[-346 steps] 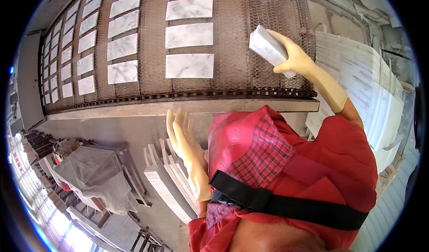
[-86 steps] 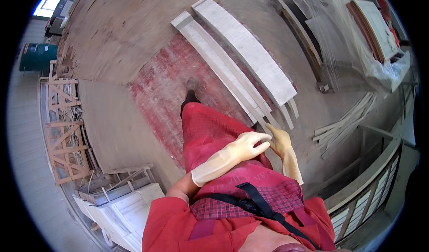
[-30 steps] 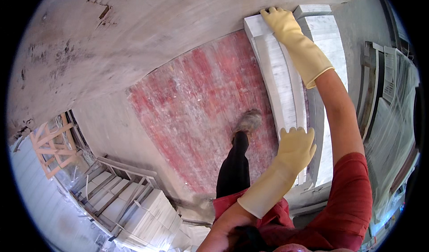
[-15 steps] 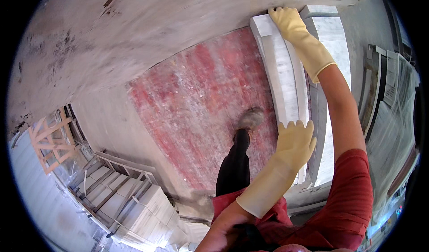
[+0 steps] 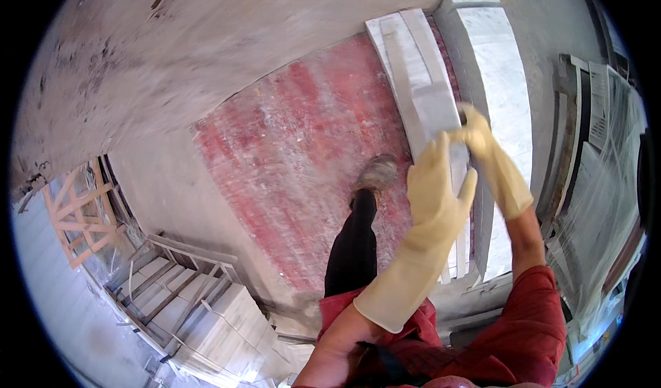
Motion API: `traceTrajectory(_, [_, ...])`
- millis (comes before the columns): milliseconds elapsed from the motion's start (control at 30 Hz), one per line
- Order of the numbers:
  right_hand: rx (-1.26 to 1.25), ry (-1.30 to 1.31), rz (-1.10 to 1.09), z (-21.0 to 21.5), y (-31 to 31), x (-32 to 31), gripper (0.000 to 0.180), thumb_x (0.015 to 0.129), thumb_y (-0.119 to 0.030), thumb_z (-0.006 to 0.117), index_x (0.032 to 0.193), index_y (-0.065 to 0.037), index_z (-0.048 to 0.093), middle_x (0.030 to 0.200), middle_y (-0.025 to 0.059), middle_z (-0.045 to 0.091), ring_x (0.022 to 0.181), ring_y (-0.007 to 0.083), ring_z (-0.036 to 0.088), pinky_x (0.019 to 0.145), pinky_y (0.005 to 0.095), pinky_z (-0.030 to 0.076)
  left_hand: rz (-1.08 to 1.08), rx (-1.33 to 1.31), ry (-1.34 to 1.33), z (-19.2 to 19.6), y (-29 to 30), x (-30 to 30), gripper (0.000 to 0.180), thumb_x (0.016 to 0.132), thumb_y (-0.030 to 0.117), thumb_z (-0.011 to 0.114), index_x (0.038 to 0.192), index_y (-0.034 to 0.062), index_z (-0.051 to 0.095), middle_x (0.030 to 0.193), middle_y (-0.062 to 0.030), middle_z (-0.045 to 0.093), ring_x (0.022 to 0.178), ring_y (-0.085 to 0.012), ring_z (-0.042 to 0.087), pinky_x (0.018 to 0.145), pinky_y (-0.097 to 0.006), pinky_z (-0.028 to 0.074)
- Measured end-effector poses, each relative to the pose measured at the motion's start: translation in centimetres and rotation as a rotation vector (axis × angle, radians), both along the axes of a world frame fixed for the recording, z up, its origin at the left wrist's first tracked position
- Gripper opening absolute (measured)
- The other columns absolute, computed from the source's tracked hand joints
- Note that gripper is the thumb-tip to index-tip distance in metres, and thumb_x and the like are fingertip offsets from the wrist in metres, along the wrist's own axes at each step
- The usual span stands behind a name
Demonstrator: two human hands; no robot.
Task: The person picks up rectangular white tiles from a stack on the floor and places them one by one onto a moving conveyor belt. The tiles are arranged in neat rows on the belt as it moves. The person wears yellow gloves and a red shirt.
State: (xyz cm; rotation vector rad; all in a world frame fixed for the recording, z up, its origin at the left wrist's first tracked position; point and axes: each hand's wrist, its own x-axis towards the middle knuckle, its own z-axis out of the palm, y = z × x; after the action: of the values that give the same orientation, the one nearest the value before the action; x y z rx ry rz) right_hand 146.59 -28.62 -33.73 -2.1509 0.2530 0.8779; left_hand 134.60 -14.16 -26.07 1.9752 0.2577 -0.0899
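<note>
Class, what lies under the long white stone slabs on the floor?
A worn red mat shows beside the white slabs; how far it runs beneath them is covered.
</note>
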Motion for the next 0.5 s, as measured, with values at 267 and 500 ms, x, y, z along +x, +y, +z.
traceTrajectory(267, [0.838, 0.139, -0.709, 6.4, -5.4, -19.5, 0.115, 0.050, -0.011, 0.079, 0.162, 0.000, 0.052, 0.149, 0.0169, 0.067, 0.137, 0.0295, 0.065, 0.118, 0.0417, 0.049, 0.002, -0.413, 0.436, 1.7, -1.8, -2.7, 0.099, 0.084, 0.031, 0.092, 0.158, -0.0117, 0.041, 0.146, -0.0308, 0.061, 0.130, -0.0418, 0.066, 0.110, -0.048, 0.053])
traceTrajectory(500, [0.908, -0.223, -0.820, 9.7, -6.8, -25.8, 0.084, 0.075, -0.033, 0.086, 0.148, 0.003, 0.064, 0.140, 0.0206, 0.072, 0.129, 0.0306, 0.070, 0.113, 0.0428, 0.054, -0.221, -0.876, 0.463, 1.9, -5.2, -6.6, 0.107, 0.080, 0.035, 0.095, 0.163, -0.0019, 0.039, 0.142, -0.0187, 0.065, 0.136, -0.0281, 0.062, 0.114, -0.044, 0.050])
